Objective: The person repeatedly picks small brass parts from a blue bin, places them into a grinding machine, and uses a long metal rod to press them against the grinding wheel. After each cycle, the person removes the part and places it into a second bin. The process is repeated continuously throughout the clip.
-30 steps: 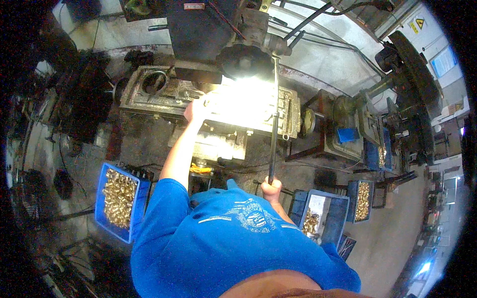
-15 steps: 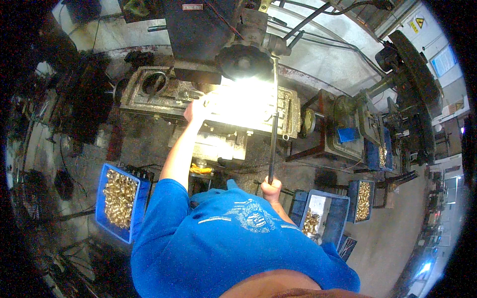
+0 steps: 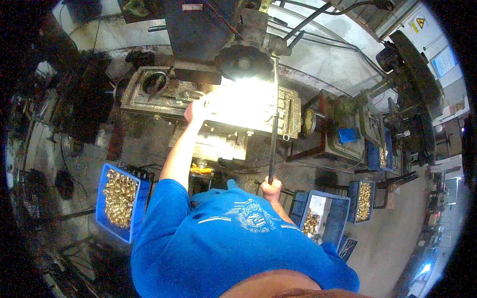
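Note:
A machine with a dark head point(image 3: 243, 59) stands before me over a long metal work table point(image 3: 164, 107). My right hand point(image 3: 271, 188) is closed round the lower end of a long lever point(image 3: 274, 144), which runs up to the machine head. At the left edge of a strong glare my left hand point(image 3: 196, 110) reaches onto the work table. Its fingers are washed out by the light, so what they hold or touch is hidden.
On my left stands a blue crate point(image 3: 103, 198) of brass-coloured parts. To my right are a partly filled blue crate point(image 3: 343, 208) and a smaller blue crate point(image 3: 354, 198) with similar parts. A metal bench point(image 3: 343, 146) stands farther right. Something yellow point(image 3: 201, 170) lies below the work table.

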The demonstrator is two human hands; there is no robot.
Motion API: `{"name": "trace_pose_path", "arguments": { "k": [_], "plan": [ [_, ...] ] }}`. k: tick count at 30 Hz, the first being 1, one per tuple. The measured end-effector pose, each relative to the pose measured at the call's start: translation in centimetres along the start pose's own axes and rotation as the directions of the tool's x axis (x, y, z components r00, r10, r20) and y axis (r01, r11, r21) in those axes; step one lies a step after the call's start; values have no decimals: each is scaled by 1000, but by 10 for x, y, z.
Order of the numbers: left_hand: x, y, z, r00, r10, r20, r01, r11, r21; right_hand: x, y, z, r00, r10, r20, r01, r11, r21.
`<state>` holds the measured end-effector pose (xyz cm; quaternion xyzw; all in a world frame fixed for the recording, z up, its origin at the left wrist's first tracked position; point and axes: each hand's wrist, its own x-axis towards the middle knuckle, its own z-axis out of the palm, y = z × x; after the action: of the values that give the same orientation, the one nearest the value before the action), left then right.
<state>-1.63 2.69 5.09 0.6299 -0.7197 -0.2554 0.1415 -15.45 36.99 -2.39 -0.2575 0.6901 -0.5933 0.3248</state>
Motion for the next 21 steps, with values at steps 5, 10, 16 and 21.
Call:
{"name": "trace_pose_path", "arguments": {
  "k": [5, 10, 16, 21],
  "plan": [
    [2, -3, 4, 999, 12, -38, -12, 1000, -1, 1, -1, 0, 998, -70, 4, 70, 996, -62],
    [0, -1, 3, 998, 7, -56, -7, 1000, 0, 1, -5, 1, 999, -35, 14, 35, 999, -16],
    [4, -5, 7, 998, 9, -57, -9, 1000, 3, 2, -4, 3, 1000, -23, -2, 23, 999, 30],
    [3, -2, 6, 999, 16, -49, -15, 1000, 25, 7, 23, -6, 999, -23, 39, 21, 999, 43]
  ]
}}
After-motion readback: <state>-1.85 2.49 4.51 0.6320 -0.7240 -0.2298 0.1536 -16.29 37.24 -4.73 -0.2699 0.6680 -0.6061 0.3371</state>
